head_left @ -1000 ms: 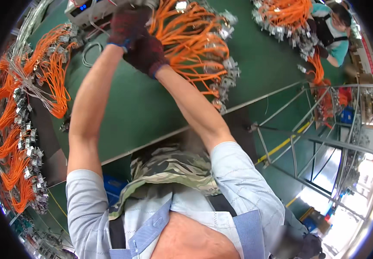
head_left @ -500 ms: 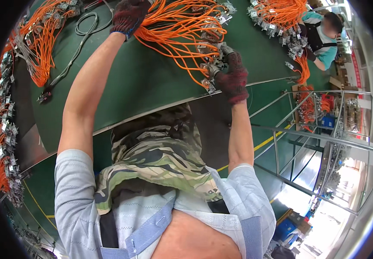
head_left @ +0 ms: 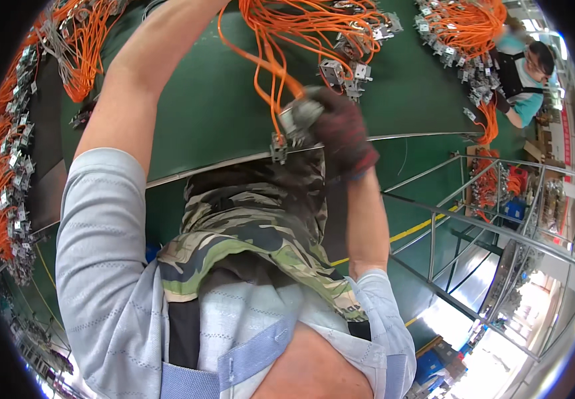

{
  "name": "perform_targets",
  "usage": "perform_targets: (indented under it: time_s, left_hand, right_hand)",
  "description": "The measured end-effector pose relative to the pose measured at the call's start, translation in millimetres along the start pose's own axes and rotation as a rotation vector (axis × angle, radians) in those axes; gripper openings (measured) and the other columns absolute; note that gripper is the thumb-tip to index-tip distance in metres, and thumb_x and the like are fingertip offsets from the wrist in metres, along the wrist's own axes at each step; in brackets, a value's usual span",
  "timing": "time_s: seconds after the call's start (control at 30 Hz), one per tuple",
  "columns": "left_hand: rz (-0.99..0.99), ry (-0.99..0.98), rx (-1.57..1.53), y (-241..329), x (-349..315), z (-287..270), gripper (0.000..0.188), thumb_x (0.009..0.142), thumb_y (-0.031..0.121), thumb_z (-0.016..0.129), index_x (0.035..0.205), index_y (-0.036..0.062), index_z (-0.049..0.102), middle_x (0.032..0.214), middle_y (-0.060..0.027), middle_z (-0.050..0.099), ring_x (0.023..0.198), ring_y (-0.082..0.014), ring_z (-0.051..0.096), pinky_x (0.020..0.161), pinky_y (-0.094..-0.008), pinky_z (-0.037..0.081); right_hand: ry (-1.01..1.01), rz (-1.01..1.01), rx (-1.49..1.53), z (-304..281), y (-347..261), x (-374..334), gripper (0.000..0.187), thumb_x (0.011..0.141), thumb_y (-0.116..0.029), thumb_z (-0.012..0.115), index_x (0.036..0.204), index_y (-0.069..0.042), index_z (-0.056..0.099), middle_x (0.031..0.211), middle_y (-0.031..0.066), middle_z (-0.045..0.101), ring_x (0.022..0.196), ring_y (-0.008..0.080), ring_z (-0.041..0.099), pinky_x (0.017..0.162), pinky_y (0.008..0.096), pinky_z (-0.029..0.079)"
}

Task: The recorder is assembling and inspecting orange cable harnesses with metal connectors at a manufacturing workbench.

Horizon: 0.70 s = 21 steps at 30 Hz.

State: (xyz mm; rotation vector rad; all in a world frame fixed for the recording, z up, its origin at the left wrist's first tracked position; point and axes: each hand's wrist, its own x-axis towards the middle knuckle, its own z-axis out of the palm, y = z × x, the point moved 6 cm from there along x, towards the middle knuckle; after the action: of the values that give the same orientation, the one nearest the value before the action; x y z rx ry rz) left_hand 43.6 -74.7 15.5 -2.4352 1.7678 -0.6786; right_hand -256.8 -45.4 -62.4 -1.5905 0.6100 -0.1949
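My right hand (head_left: pixel 344 130), in a dark red and grey knit glove, is closed around a grey metal cable end (head_left: pixel 299 118) above the near edge of the green table. Motion smears its fingertips. Another metal end (head_left: pixel 279 147) hangs beside it on an orange cable, over the table edge. These cables run up to a bundle of orange cables (head_left: pixel 300 18) at the top. More metal ends (head_left: pixel 346 76) of the bundle lie just beyond my right hand. My left forearm (head_left: pixel 167 33) reaches up past the top edge, with its hand outside the picture.
Orange cables with metal ends hang in a long row (head_left: pixel 16 159) at far left. Another bundle (head_left: pixel 463 30) lies at the far right of the table (head_left: pixel 201 126), beside a co-worker (head_left: pixel 530 73). A metal tube frame (head_left: pixel 460 219) stands to my right.
My right hand has moved left and nearer, drawing a few cable ends away from the others. My left hand has gone out past the top edge. The whole view has shifted slightly.
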Motion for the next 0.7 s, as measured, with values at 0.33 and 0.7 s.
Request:
perform_targets:
  time_s: [0.33, 0.7]
  left_hand:
    - [-0.524, 0.195, -0.521, -60, -15, 69, 0.031, 0.099, 0.025, 0.053, 0.110, 0.0052, 0.074, 0.095, -0.0237, 0.075, 0.091, -0.0424, 0.074, 0.078, -0.0566, 0.057]
    - [-0.262, 0.098, -0.052, -97, 5, 116, 0.048, 0.100, 0.044, 0.056, 0.124, 0.0036, 0.066, 0.104, -0.0209, 0.075, 0.092, -0.0400, 0.072, 0.078, -0.0489, 0.057]
  right_hand:
    - [0.146, -0.438, -1.102, 2, 28, -3, 0.068, 0.084, -0.031, 0.082, 0.142, -0.005, 0.060, 0.114, 0.0184, 0.070, 0.099, 0.0403, 0.069, 0.085, 0.0458, 0.057]
    - [0.099, -0.501, -1.011, 66, 7, -3, 0.062, 0.081, -0.037, 0.079, 0.132, -0.006, 0.061, 0.117, 0.0150, 0.058, 0.106, 0.0344, 0.060, 0.083, 0.0491, 0.053]
